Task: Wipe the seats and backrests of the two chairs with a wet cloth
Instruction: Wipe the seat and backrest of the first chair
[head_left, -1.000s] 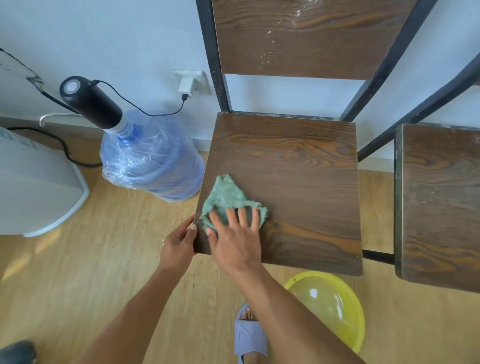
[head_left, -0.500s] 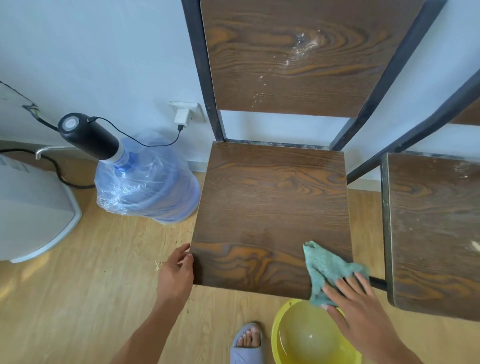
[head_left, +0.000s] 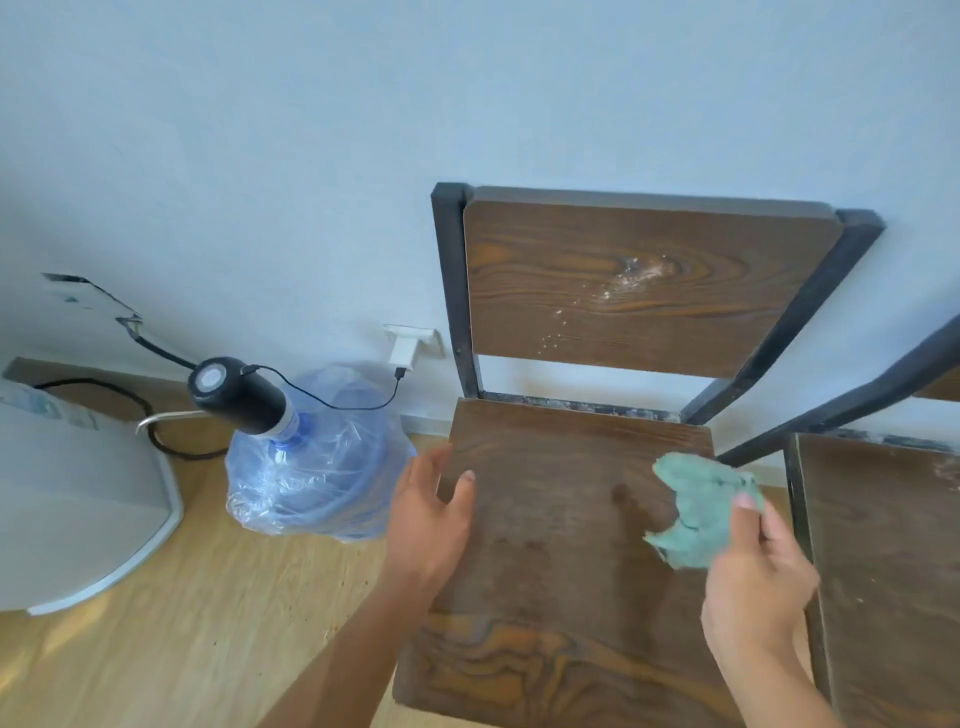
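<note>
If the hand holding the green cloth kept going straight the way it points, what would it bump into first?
Probably the chair's backrest, near its white specks. The right hand, gripping the cloth, points up and away over the seat; depth is hard to judge.

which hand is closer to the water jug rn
Left. The left hand rests at the seat's left edge, just right of the water jug; the right hand holds the green cloth across the seat.

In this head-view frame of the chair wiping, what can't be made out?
- Second chair: cut off by the right edge, its backrest almost wholly out of frame.
- First chair: front seat edge and legs fall below the bottom edge.
- Right hand: motion-blurred; its grip on the green cloth is unclear.
- Left hand: contact with the seat edge is uncertain.
</note>
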